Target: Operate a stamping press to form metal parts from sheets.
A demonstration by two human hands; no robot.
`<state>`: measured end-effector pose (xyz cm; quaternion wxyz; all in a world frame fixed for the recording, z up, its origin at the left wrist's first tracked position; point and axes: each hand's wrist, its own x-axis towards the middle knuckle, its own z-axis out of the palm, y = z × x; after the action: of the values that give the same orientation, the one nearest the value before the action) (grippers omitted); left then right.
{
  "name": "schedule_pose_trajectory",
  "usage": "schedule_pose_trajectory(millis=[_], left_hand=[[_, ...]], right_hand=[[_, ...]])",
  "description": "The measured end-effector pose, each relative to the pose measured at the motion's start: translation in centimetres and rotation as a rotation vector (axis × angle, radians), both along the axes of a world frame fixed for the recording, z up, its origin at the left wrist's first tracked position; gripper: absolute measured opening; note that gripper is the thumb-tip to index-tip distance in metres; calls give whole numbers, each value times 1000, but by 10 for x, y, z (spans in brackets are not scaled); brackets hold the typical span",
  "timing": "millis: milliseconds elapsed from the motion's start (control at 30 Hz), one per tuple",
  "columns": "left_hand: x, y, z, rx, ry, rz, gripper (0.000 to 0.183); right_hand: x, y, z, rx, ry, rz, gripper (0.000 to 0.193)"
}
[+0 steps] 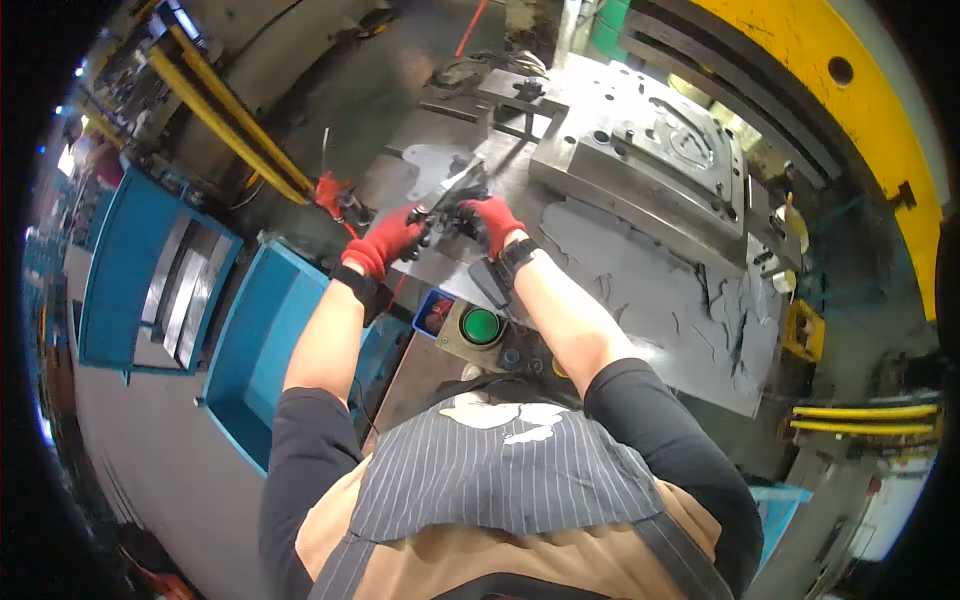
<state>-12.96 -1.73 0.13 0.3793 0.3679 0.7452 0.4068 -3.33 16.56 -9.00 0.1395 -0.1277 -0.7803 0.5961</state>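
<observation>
Grey table (640,290) at right of centre, bearing steel die (630,170). At upper centre, metal part (452,185), gripped in left hand (396,240) and right hand (490,220), fingers of both curled round it.

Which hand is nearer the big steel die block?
Right. The right hand is left of the steel die block, close by; the left hand is farther left, beyond the right hand.

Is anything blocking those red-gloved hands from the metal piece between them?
Nothing visible, apart from the gloves themselves. The left hand and right hand are right at the metal piece, though their exact finger contact is too blurred to tell. The big die block sits off to the right, not between.
</observation>
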Motion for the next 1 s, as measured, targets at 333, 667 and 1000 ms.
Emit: schedule_pose_trajectory(millis=[333, 667, 1000], left_hand=[[-23, -22, -86, 172, -1236, -28, 21], [61, 13, -43, 567, -1176, 33, 19], [139, 39, -105, 299, -672, 240, 18]], right_hand=[[210, 8, 81, -306, -68, -230, 26], [358, 66, 61, 1105, -815, -351, 79], [382, 80, 27, 1231, -389, -243, 59]])
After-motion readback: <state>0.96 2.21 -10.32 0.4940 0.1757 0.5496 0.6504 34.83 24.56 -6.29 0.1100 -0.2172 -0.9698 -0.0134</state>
